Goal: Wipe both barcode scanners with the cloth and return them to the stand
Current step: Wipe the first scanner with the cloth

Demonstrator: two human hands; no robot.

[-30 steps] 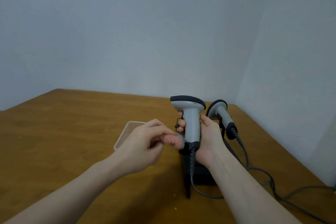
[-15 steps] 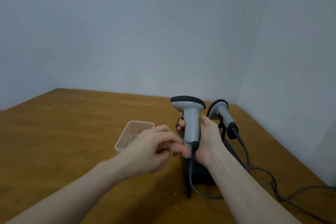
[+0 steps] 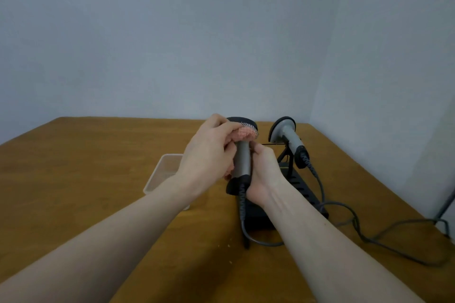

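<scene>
2 scanners shared the wooden table (image 3: 73,179): 1 sat in the black stand (image 3: 302,192), the other scanner (image 3: 242,162) stood upright in the right hand (image 3: 264,174), fingers wrapped round its grey handle. Half a second earlier the left hand (image 3: 209,155) had rubbed low on that handle; it had since climbed, fingers pinching the pink cloth (image 3: 245,133) against the head. Wiping of the first unit looked nearly complete.

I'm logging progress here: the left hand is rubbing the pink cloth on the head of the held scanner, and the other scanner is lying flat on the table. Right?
Not quite. The head view shows the other scanner resting on the stand, not flat on the table. The rest holds: the left hand presses the pink cloth on the held scanner.
</scene>
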